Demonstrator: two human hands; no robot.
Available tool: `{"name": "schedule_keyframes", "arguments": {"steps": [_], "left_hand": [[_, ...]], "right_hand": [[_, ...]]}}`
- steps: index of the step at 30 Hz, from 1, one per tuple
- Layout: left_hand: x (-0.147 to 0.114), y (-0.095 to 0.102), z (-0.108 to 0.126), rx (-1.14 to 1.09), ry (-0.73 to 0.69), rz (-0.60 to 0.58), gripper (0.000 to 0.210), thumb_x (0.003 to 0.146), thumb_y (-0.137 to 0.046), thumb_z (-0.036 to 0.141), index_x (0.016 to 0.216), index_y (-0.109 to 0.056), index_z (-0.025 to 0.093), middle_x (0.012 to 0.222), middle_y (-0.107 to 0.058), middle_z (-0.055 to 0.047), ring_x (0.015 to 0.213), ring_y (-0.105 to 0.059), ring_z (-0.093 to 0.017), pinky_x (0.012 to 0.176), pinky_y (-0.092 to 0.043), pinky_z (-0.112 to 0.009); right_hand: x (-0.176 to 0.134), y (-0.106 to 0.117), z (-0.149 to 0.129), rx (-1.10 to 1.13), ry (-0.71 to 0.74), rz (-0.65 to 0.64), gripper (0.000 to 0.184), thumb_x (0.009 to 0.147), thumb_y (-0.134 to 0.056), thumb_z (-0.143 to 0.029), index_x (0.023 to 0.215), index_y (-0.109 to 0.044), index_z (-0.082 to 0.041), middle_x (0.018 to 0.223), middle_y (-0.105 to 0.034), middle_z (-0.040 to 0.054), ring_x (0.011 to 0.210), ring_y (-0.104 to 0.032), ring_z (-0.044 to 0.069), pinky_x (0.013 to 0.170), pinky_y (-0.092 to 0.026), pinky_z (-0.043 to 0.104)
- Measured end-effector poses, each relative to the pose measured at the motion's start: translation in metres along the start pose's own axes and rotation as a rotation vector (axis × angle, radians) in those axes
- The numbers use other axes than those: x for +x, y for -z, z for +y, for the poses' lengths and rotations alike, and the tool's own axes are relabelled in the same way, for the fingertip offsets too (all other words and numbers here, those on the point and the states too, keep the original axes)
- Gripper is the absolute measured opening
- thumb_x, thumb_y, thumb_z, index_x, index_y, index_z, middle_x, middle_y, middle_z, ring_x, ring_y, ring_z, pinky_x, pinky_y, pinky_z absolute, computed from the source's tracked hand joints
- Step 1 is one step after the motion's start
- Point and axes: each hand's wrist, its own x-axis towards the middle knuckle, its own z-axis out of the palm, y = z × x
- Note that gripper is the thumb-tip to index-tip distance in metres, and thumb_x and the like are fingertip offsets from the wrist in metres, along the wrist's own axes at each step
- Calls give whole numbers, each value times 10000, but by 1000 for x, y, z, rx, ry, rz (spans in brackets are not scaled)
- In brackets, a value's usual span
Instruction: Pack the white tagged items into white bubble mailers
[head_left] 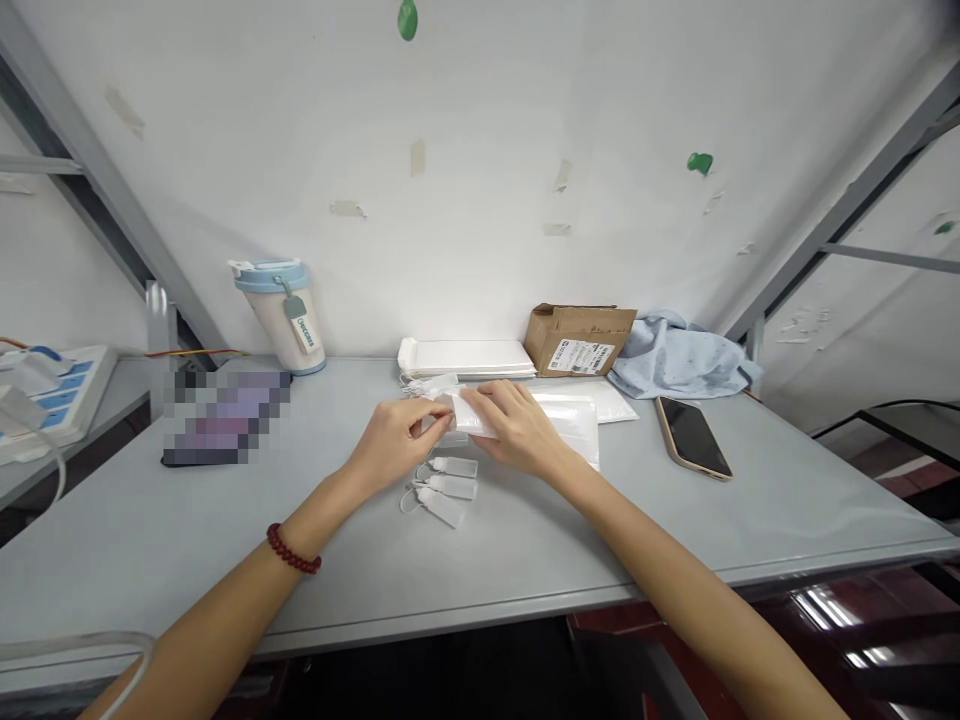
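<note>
My right hand is closed around a small white packet or carton, thumb and fingers pressing it from above. At its left end, my left hand pinches thumb and forefinger together against the edge; what exactly lies between those fingertips is too small to see. Just below the hands lie several translucent white plastic pieces with thin loops; more looped pieces sit behind them. Clear plastic sleeves are spread flat under and beside my right hand.
Behind stand flat white boxes, a brown cardboard box and a crumpled blue cloth. A phone lies to the right. On the left are a tumbler, a blurred dark device and a power strip.
</note>
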Motion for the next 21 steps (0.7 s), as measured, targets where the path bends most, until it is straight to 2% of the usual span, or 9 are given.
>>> {"name": "schedule_keyframes", "arguments": {"steps": [6,11,16,19,21], "left_hand": [[1,2,4,-25,45,-109,240,822,-458,218,734,-675,165,580,-554,42,496,-323,-69,501,-272,-198],[1,3,4,-41,60,-161,256,828,-420,215,758,-662,167,561,-469,47,502,-293,-75,501,-261,-201],[0,4,6,-30,61,-202,257,798,-405,165,694,-640,166,511,-356,59,490,-259,-76,484,-236,-207],[1,5,6,-44,49,-200,267,790,-415,164,670,-654,171,491,-383,61,479,-265,-75,477,-240,-208],[1,6,6,-78,60,-181,269,800,-432,192,707,-683,178,506,-482,55,469,-319,-73,476,-268,-207]], "right_hand": [[0,1,-2,6,17,7,428,816,-534,-185,1229,-432,-134,1043,-559,132,945,-498,234,773,-415,350],[1,0,-4,12,13,0,434,814,-533,-171,1233,-426,-139,1039,-560,126,950,-502,231,763,-405,341],[1,-1,-5,1,30,30,420,809,-563,-198,1208,-448,-130,1024,-561,124,919,-509,225,739,-401,334],[2,-1,-5,15,32,39,426,816,-553,-206,1221,-438,-137,1030,-561,123,925,-507,224,747,-410,337],[2,-1,-4,38,24,40,440,814,-547,-193,1235,-428,-145,1044,-558,125,944,-507,225,765,-418,344]]}}
